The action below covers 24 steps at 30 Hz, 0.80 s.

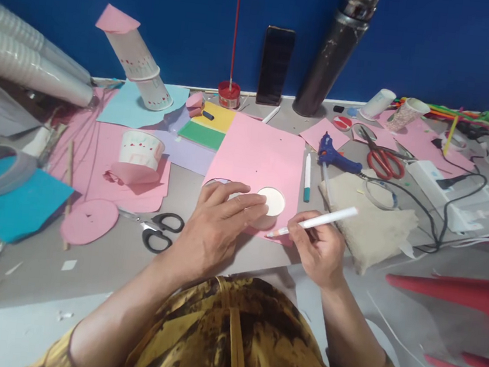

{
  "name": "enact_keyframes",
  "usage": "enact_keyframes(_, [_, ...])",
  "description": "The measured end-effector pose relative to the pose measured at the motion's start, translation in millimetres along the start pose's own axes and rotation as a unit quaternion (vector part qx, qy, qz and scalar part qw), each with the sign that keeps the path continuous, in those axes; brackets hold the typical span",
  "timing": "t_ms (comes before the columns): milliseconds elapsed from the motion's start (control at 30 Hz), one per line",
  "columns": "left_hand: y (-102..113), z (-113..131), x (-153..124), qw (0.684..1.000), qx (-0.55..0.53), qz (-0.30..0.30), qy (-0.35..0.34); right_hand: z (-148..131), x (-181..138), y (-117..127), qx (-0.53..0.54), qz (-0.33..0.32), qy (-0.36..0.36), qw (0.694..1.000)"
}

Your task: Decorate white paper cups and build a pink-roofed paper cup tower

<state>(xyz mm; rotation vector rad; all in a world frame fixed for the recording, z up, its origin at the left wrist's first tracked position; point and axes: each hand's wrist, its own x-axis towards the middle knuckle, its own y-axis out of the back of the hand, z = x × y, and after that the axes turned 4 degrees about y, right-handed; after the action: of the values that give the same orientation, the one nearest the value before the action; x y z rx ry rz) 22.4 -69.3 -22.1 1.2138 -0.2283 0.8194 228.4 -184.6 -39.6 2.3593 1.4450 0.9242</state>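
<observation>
My left hand [222,222] lies over a white round piece that looks like a paper cup [271,201], its fingers pressed together and holding it on a pink sheet [259,150]. Much of the cup is hidden under the fingers. In my right hand [319,245] is a white marker [329,217], gripped between thumb and fingers. Its tip points left and meets the sheet's near edge, just below the cup. Behind the right hand lies a white marker with a teal end [307,179]. Black-handled scissors [162,230] are left of my left wrist.
A blue glue gun [336,155] and red-handled scissors [384,158] lie to the right, near a corded power strip [446,192]. Leftward stand a decorated cup [141,151] and a leaning cup tower [136,65]. A phone [275,66] leans on the blue wall.
</observation>
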Motion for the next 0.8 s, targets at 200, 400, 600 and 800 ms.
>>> enact_keyframes(200, [-0.5, 0.1, -0.5, 1.000, 0.005, 0.004, -0.002, -0.4, 3.0, 0.8, -0.012, -0.005, -0.001, 1.000])
enact_keyframes(400, [0.0, 0.6, 0.2, 1.000, 0.000, 0.009, -0.005, 1.9, 4.2, 4.9, -0.014, 0.005, -0.006, 1.000])
enact_keyframes(600, [-1.1, -0.4, -1.1, 1.000, 0.000, 0.007, 0.001, 2.6, 8.0, 8.5, -0.013, 0.004, -0.024, 1.000])
enact_keyframes(800, [-0.6, 0.3, -0.8, 1.000, 0.000, 0.005, 0.006, 4.7, 11.6, 10.8, -0.003, 0.006, -0.023, 1.000])
